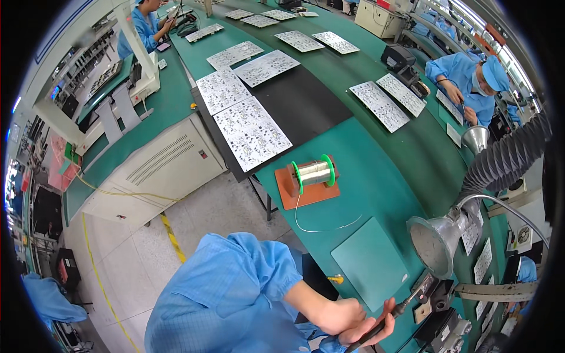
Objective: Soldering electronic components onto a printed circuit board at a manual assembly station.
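Observation:
My left hand (341, 316) is closed, its fingers curled out of sight, above the near edge of the green bench. What it holds, if anything, is hidden. Just right of it, my right hand (382, 330) grips a soldering iron (401, 307) by its dark handle. The iron's metal end points up and right, toward the dark holder (436, 294) at the bench's right. Ahead of both hands lies a flat green mat (371, 262). Beyond that, a spool of solder wire (315, 173) with green flanges sits on an orange-brown stand, its loose wire curving over the bench.
A metal fume hood (436, 244) on a ribbed hose overhangs the right side. White circuit boards (252, 132) lie on a black mat (306, 106), with several more farther along. A person (465, 88) works across the bench, another (144, 29) at far left. A small yellow fitting (336, 279) marks the near edge.

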`<state>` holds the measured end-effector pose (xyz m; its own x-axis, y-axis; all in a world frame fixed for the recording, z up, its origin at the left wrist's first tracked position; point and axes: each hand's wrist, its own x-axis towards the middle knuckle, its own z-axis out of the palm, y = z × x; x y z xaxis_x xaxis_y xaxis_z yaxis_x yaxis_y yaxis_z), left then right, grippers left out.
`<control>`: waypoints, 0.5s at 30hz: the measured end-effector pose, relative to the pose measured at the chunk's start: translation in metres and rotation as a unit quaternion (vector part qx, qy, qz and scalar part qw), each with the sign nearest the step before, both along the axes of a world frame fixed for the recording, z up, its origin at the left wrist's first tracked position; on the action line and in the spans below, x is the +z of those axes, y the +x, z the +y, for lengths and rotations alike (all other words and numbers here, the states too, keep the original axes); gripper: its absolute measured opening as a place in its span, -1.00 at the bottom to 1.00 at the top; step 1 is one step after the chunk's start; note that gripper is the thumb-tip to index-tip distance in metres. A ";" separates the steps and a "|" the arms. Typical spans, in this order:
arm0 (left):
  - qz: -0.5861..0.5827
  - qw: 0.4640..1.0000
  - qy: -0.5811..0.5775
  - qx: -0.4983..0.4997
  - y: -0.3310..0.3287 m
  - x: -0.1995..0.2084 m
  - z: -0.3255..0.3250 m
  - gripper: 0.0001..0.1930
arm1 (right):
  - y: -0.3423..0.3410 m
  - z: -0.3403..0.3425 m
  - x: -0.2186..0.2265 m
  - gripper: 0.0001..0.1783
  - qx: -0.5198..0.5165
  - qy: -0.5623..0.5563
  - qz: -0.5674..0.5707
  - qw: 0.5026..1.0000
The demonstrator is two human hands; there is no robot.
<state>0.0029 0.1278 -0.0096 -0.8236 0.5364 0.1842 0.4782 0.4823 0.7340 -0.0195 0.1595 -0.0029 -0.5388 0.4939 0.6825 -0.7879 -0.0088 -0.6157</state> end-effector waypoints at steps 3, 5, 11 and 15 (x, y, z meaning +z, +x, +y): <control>0.061 0.997 -0.038 0.006 0.014 0.009 -0.011 -0.78 | 0.004 0.013 0.002 -0.55 0.077 0.014 -0.110 0.991; 0.049 0.999 -0.010 -0.012 0.020 0.020 -0.020 -0.70 | 0.000 0.027 -0.004 -0.52 0.128 0.059 -0.089 0.986; 0.071 0.982 0.176 -0.009 0.037 0.067 -0.075 -0.47 | -0.016 0.075 -0.017 -0.57 0.149 0.265 -0.097 0.948; 0.159 0.950 0.184 0.197 0.052 0.087 -0.154 -0.65 | -0.018 0.080 -0.027 -0.61 0.152 0.340 -0.114 0.921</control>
